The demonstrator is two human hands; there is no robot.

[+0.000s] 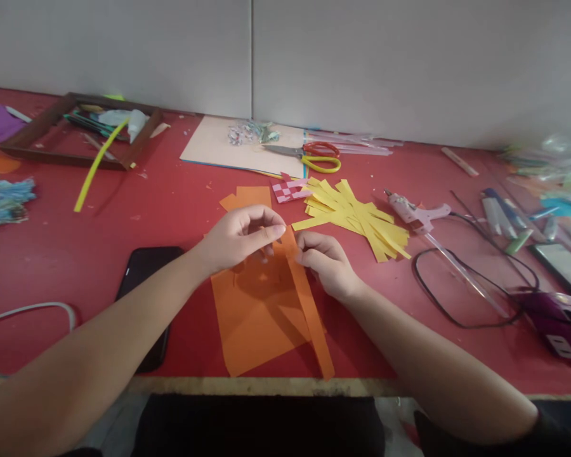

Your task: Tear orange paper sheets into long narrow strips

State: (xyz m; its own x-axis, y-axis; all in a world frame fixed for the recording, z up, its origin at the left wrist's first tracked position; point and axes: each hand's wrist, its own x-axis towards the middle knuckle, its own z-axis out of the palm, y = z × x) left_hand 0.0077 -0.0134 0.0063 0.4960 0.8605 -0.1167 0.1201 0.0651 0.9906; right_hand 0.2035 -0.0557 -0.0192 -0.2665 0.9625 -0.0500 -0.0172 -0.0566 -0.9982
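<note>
An orange paper strip (pixel 309 308) slants down toward the table's front edge, its upper end pinched between my two hands. My left hand (pixel 242 238) closes thumb against fingers at the strip's top. Beside it on the right, my right hand (pixel 326 261) is curled, fingertips on the strip's edge. Beneath the hands lies a larger orange paper sheet (pixel 252 324), partly in shadow, with more orange pieces (pixel 254 195) behind my left hand. A pile of yellow paper strips (pixel 356 219) sits just past my right hand, beside a small pink checked paper weave (pixel 289 189).
A black phone (pixel 147 273) lies left of the orange sheet. Scissors (pixel 309 152) rest on a pale board (pixel 214 146) at the back. Rightward are a glue gun (pixel 416 212), its cable and a purple power strip (pixel 552 324). A brown frame (pixel 33 152) stands back left.
</note>
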